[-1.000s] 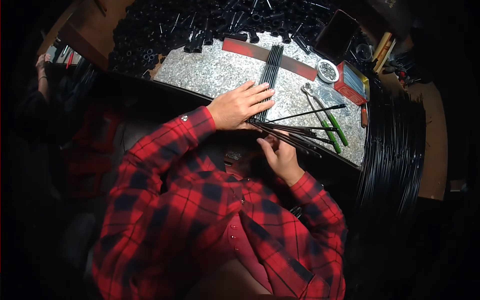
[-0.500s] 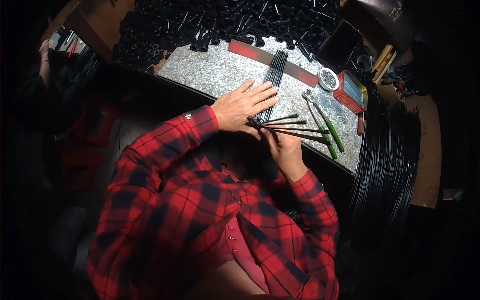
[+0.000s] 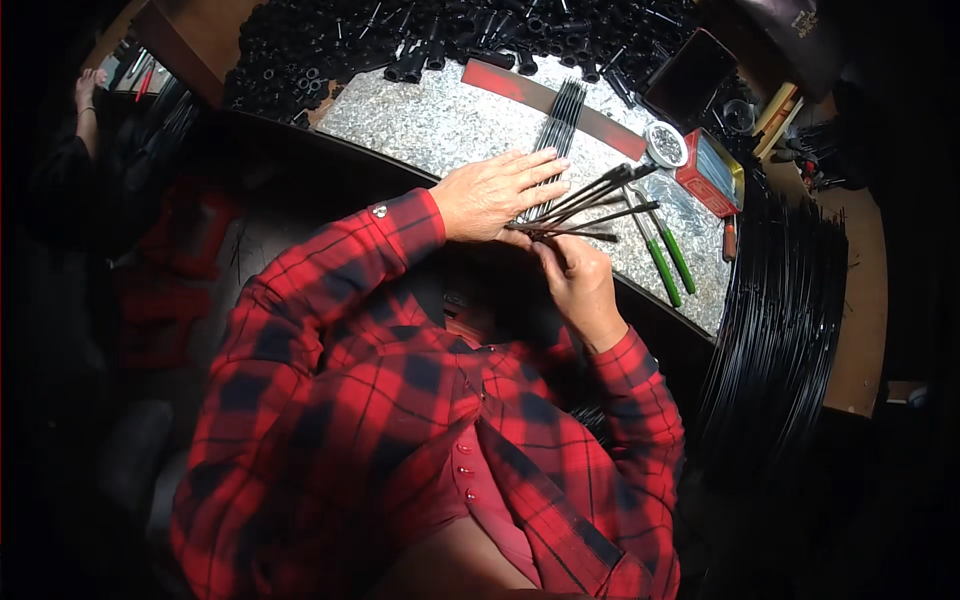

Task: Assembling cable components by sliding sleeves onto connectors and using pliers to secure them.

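My left hand [image 3: 500, 192] lies with its fingers stretched flat across a bundle of thin black rods [image 3: 562, 112] on the speckled worktop [image 3: 420, 125]. At the near end of the bundle, several black rod ends with small knobbed tips [image 3: 625, 178] fan out to the right. Right there my right hand [image 3: 582, 285] is closed in a pinch at the base of the fan, with the thumb and forefinger on the rods. Exactly which rod it grips is hidden. A flat red and grey bar [image 3: 500, 84] lies beneath the bundle's far end.
Green-handled pliers [image 3: 668, 255] lie right of my hands. Beyond them are a round white dish [image 3: 665, 145], a red tin [image 3: 712, 180] and an orange-handled tool [image 3: 729, 238]. Black tubular parts [image 3: 440, 40] heap along the back. Long black rods [image 3: 775, 310] hang at the right edge. Another person's hand [image 3: 90, 85] is far left.
The knobbed rod ends, earlier pointing right, now fan further up and right, over the plier heads. My left hand stays flat on the bundle; my right hand stays pinched near its base.
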A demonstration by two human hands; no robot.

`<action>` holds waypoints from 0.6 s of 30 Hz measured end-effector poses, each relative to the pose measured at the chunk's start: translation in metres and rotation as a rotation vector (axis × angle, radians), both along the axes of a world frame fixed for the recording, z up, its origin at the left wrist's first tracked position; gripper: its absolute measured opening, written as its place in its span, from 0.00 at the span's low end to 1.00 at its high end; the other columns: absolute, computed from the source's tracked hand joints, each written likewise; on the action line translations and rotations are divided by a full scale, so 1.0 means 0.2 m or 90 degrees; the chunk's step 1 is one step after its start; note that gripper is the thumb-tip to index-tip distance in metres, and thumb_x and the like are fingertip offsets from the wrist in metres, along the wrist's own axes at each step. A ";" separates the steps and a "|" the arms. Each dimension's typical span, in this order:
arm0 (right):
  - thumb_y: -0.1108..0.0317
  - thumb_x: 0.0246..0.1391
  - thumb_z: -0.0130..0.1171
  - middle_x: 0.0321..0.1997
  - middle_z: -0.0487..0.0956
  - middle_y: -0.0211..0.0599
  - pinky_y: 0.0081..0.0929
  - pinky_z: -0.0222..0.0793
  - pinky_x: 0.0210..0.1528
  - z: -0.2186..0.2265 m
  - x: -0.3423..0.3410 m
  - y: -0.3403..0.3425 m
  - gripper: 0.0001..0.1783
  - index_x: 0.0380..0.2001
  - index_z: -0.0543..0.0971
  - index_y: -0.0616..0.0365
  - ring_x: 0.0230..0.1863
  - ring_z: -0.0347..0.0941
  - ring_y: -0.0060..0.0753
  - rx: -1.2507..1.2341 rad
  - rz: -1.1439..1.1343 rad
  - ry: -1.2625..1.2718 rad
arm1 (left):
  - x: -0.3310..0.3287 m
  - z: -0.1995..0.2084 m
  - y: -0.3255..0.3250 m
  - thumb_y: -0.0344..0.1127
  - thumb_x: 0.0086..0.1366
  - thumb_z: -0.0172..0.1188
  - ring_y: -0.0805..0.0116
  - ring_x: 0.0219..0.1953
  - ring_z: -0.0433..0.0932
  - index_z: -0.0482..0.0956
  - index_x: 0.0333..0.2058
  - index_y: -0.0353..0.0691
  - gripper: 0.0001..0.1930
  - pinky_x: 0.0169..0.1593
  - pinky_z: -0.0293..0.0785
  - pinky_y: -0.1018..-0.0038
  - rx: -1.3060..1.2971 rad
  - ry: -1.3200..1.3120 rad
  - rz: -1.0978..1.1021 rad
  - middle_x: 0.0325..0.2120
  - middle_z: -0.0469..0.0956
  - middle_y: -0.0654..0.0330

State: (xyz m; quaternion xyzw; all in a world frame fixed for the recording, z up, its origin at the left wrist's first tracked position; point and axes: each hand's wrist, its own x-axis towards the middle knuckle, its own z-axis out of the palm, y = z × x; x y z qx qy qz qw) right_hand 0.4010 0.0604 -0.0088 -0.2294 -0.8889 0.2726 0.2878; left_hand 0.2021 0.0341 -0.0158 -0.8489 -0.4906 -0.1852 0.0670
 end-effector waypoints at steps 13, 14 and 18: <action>0.76 0.46 0.60 0.28 0.77 0.48 0.33 0.71 0.30 0.07 0.03 0.03 0.14 0.39 0.75 0.62 0.28 0.75 0.49 0.001 -0.004 -0.015 | -0.01 0.01 0.04 0.57 0.50 0.60 0.58 0.63 0.53 0.63 0.56 0.37 0.40 0.62 0.53 0.62 0.030 0.009 0.011 0.59 0.58 0.53; 0.76 0.45 0.60 0.28 0.77 0.48 0.33 0.71 0.30 0.07 0.03 0.03 0.15 0.40 0.75 0.62 0.28 0.75 0.48 -0.017 -0.010 -0.012 | -0.01 0.00 0.04 0.57 0.50 0.60 0.58 0.63 0.53 0.63 0.56 0.37 0.40 0.62 0.53 0.62 0.027 0.008 0.011 0.59 0.58 0.53; 0.76 0.45 0.61 0.28 0.77 0.47 0.31 0.71 0.30 0.08 0.04 0.05 0.16 0.40 0.75 0.62 0.28 0.76 0.45 -0.047 -0.022 -0.010 | -0.02 -0.02 0.03 0.58 0.50 0.59 0.58 0.64 0.52 0.63 0.57 0.39 0.40 0.62 0.53 0.61 0.021 -0.005 0.016 0.59 0.59 0.53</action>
